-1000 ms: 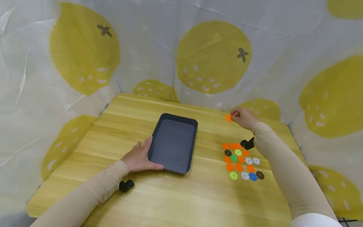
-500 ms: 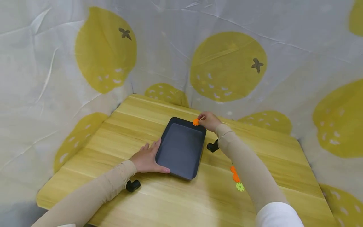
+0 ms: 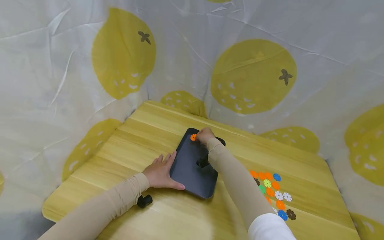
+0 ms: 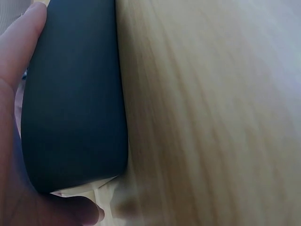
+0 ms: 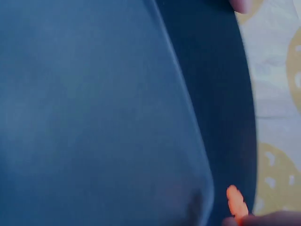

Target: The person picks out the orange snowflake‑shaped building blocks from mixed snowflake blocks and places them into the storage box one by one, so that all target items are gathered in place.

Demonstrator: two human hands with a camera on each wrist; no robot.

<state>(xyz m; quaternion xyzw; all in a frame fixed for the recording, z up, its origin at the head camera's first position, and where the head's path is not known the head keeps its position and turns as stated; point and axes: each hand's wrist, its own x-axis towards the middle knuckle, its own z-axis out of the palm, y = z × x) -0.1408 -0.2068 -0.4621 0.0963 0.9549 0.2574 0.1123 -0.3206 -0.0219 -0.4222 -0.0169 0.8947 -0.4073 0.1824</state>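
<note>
My left hand (image 3: 161, 174) lies against the near left corner of a dark rectangular baking pan (image 3: 192, 176), fingers spread along its left side and thumb at the front edge. The left wrist view shows the pan's outer wall (image 4: 75, 94) close beside that hand. Over the pan's far end, my right hand (image 3: 205, 136) pinches an orange notched plastic disc (image 3: 193, 137) by its edge. In the right wrist view the orange disc (image 5: 236, 202) appears near the pan's inner wall, fingertips just below it.
Right of the pan, several loose notched discs lie on the wooden table, including white (image 3: 287, 197), brown (image 3: 291, 214) and blue (image 3: 277, 177) ones; my right forearm covers some. A lemon-print cloth (image 3: 180, 50) hangs behind the table. Black wrist cameras (image 3: 145, 201) sit under both wrists.
My right hand has carried the orange disc leftward from the back of the table to the pan's far end. The left hand keeps its place at the pan. The head view has shifted.
</note>
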